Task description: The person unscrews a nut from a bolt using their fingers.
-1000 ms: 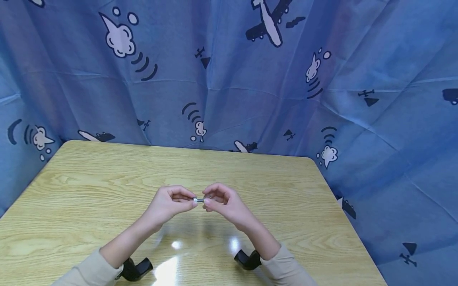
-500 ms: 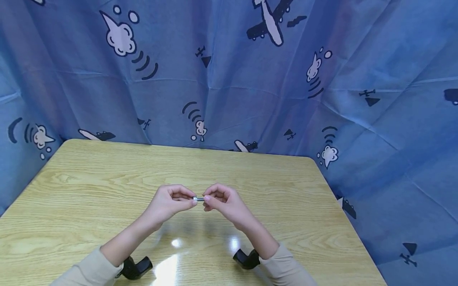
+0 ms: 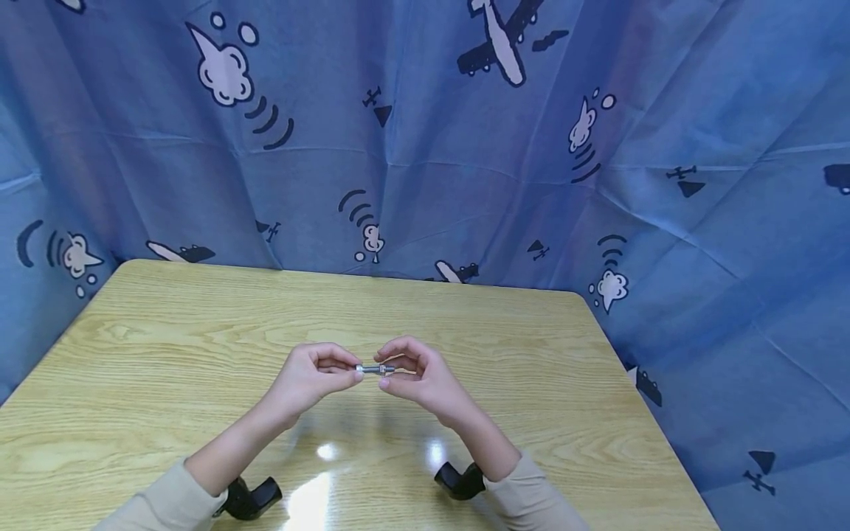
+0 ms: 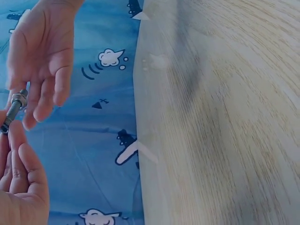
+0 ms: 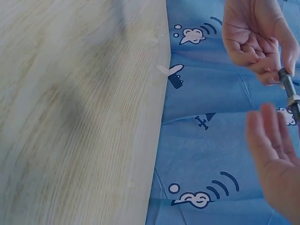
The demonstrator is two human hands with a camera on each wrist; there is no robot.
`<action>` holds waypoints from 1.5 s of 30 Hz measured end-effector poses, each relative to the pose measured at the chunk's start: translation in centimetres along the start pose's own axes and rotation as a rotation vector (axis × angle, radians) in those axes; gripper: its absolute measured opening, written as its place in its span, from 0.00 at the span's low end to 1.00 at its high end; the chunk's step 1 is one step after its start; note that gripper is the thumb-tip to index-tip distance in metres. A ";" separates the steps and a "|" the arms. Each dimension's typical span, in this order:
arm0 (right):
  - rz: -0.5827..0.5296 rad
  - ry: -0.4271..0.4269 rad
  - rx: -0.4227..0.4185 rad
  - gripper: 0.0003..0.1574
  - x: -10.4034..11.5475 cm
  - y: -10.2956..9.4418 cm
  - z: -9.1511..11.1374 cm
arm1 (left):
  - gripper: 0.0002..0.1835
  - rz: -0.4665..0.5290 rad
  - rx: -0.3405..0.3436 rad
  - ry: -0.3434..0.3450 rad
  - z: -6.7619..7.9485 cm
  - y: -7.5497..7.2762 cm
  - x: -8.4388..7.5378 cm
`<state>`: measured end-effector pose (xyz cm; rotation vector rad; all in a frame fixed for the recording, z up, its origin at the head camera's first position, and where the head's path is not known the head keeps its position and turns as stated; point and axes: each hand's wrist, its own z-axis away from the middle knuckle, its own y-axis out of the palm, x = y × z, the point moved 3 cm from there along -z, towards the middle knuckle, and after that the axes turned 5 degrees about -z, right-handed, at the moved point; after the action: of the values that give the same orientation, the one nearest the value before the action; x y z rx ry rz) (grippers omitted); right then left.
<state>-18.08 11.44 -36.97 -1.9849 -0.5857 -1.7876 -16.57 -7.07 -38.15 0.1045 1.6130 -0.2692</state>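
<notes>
A metal bolt lies level between my two hands, above the table. My left hand pinches its head end between thumb and fingers. Partway along the shank sits a nut, and the threaded tip sticks out beyond it. My right hand is around the nut end, thumb below and fingers above, apart from the metal. From the left wrist, the bolt and nut appear at the left edge. In the right wrist view the nut shows near the fingers of the loosened right hand.
The wooden table spreads beneath both hands, with bright reflections near its front. A blue patterned curtain hangs behind it and along the right side. Black wrist devices sit by both sleeves.
The right fingers and thumb, earlier closed over the bolt's right end, have spread apart, so the nut and tip show. The left hand keeps its pinch, nearly still.
</notes>
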 end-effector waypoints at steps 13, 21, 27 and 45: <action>-0.010 -0.026 0.016 0.22 -0.5 -0.1 0.0 | 0.15 0.006 0.006 0.018 0.0 -0.1 0.0; -0.013 0.016 -0.005 0.19 -0.2 0.1 0.0 | 0.15 0.012 0.010 0.010 0.1 -0.2 0.1; -0.003 0.019 -0.016 0.18 -0.2 0.1 0.0 | 0.13 0.001 0.002 0.020 0.1 -0.3 0.2; -0.001 0.007 -0.017 0.15 -0.2 0.2 -0.2 | 0.14 0.010 -0.008 -0.006 0.2 -0.3 0.0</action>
<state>-18.12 11.17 -37.15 -1.9889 -0.5719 -1.8050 -16.47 -7.43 -38.16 0.1054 1.6075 -0.2549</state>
